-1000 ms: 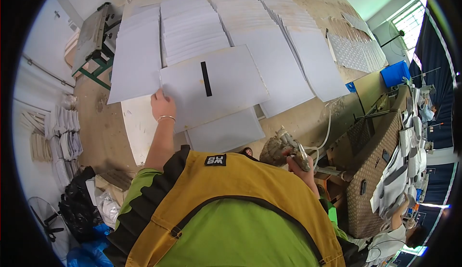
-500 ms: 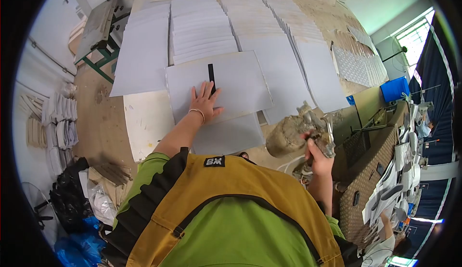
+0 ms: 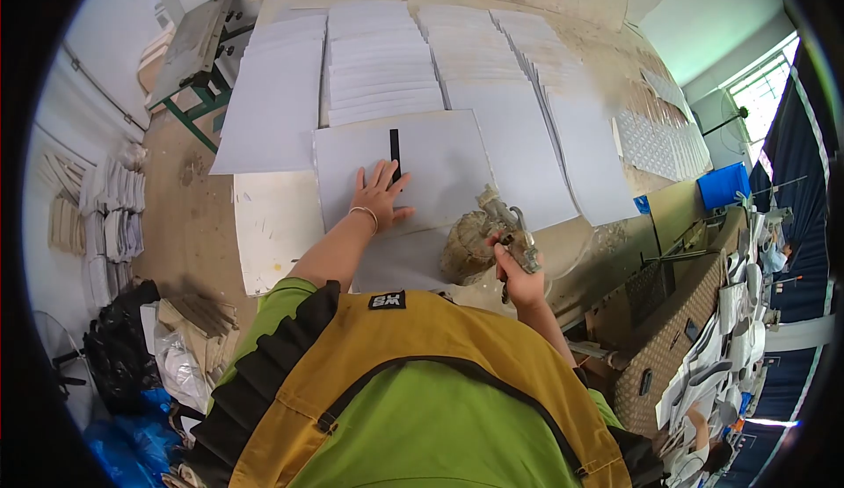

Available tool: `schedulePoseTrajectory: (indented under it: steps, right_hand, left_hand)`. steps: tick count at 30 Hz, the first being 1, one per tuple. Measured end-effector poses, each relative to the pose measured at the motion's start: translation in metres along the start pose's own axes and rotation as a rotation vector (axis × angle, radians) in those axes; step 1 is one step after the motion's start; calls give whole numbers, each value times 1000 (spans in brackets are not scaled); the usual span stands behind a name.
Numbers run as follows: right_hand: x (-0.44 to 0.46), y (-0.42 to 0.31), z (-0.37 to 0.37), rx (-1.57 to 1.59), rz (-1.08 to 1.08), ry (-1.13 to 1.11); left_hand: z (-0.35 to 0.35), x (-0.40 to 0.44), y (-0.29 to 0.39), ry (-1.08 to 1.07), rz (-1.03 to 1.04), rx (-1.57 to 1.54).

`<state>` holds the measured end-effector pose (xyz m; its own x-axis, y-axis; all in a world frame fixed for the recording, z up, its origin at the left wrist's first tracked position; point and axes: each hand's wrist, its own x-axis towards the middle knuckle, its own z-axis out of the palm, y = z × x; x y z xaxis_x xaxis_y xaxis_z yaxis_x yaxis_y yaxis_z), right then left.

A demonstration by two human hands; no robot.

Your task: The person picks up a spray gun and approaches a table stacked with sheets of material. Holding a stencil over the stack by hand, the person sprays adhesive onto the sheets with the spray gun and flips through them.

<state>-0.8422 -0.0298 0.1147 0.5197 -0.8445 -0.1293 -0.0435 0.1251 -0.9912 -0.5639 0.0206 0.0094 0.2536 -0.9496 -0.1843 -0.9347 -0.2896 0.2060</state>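
My left hand point(image 3: 380, 194) lies with its fingers spread on a white rectangular sheet point(image 3: 450, 158). Its fingertips touch or sit beside the lower end of a narrow black strip point(image 3: 395, 147) on that sheet. In my right hand point(image 3: 522, 282) is a crusted spray gun point(image 3: 469, 248), gripped by its handle. The gun has a large cup and is coated in dried residue. It hangs over the sheet's lower right corner, nozzle end pointing away from me. Part of another white sheet point(image 3: 400, 264) shows underneath, nearer my body.
Overlapping rows of white sheets point(image 3: 378, 48) cover the surface ahead. Patterned sheets point(image 3: 659, 145) and a blue bin point(image 3: 723, 187) are at right. A brown patterned table point(image 3: 673, 321) holds white pieces. At left stand a green-legged machine point(image 3: 198, 57) and stacked material point(image 3: 114, 215).
My right hand has carried the spray gun leftward, from right of the sheet to over its lower right corner. My left hand stays spread on the sheet. The view has shifted slightly.
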Motion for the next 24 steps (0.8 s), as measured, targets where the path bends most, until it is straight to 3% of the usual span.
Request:
schedulePoseTrajectory:
  steps: [9,24]
  right_hand:
    - [-6,-2,3,-2,54,17]
    - [12,-17,5,-35,84,-134]
  left_hand:
    - [7,-1,0,71,9,45]
    - [10,1,2,114,6,20]
